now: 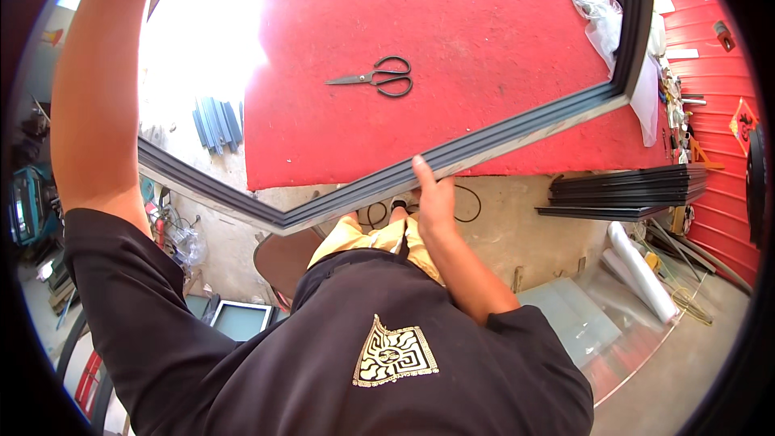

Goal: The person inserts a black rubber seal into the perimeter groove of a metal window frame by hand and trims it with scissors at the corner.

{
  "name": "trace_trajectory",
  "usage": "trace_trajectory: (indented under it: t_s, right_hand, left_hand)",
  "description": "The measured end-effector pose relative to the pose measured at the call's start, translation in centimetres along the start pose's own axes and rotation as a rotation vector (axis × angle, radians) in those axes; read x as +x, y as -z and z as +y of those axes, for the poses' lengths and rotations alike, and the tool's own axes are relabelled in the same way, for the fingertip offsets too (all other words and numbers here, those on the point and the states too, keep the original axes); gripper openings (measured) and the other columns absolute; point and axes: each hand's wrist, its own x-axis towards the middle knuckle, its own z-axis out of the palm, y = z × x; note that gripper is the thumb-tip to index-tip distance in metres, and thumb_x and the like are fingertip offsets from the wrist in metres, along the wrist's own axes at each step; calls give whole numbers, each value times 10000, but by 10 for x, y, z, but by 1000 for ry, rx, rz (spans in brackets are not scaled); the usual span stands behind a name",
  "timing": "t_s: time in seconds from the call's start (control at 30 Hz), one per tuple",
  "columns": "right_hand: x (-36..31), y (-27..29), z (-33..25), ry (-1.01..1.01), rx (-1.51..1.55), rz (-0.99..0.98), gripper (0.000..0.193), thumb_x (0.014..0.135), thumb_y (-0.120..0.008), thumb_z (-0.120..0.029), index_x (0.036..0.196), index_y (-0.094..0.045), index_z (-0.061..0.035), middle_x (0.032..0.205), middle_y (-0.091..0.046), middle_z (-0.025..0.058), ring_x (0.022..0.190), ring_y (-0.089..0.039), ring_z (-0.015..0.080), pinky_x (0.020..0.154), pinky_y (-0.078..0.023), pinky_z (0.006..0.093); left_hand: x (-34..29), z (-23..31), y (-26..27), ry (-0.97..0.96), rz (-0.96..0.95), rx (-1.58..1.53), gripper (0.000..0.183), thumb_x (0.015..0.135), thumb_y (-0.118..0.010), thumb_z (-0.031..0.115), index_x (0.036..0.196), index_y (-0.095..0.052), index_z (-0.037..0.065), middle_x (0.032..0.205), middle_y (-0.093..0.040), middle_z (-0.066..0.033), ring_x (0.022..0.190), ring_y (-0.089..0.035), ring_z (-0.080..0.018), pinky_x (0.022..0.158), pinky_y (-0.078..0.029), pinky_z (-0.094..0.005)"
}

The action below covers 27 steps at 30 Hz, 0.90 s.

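Observation:
A large dark grey metal frame point(484, 136), like a window frame, is held up in front of my body, tilted, with one corner pointing down toward me. My right hand point(433, 198) grips its near rail, thumb on the upper face and fingers mostly hidden behind it. My left arm reaches up past the frame's left side, and its hand lies beyond the top edge of the picture. Through the frame's opening I see black-handled scissors point(378, 78) lying on the red-covered table point(323, 137), blades to the left.
Dark metal profiles point(622, 191) are stacked at the right, below the table's edge. Tools and clear plastic point(601, 24) crowd the table's far right. A bundle of blue-grey strips point(216, 125) lies left of the table. White rolls point(642, 270) and glass panes point(557, 319) rest at lower right.

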Motion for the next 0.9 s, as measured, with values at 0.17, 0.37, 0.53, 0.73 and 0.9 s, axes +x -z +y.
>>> trace_trajectory:
  t_s: [0.17,0.37,0.53,0.73,0.9]
  right_hand:
    - [-15,-2,59,-224,233,-32,423,1054,-703,-283,1388,-544,-78,1281,-653,62,1165,-658,213,1017,-559,437]
    - [-26,12,85,-421,232,-35,444,1049,-726,-309,1308,-571,16,1303,-666,140,1189,-693,270,1063,-570,427]
    - [-12,23,90,-451,243,8,375,1072,-709,-285,1268,-573,4,1232,-673,129,1122,-702,240,994,-596,411]
    - [27,49,91,-386,161,92,419,1075,-715,-344,1272,-593,5,1187,-671,100,1060,-677,203,909,-605,415]
    - [55,51,85,-407,92,33,472,1097,-675,-370,1258,-589,65,1216,-696,163,1101,-733,248,1004,-617,416]
  left_hand:
    - [72,-51,-46,17,-269,98,854,921,-768,551,1565,-564,30,1406,-689,-205,1244,-668,-287,1073,-505,-390]
    - [110,-137,-147,-117,-423,230,875,888,-816,381,1620,-478,43,1325,-714,-165,1134,-696,-233,1000,-549,-375]
    - [130,-176,-213,-70,-460,297,973,778,-765,210,1668,-398,69,1158,-708,-232,1057,-689,-323,953,-545,-410]
    - [169,-198,-286,-38,-537,286,922,761,-718,104,1637,-436,50,1133,-729,-234,1083,-708,-343,931,-556,-427]
    - [189,-248,-328,21,-486,240,824,780,-697,88,1580,-500,65,1271,-723,-261,1206,-695,-395,1035,-541,-453]
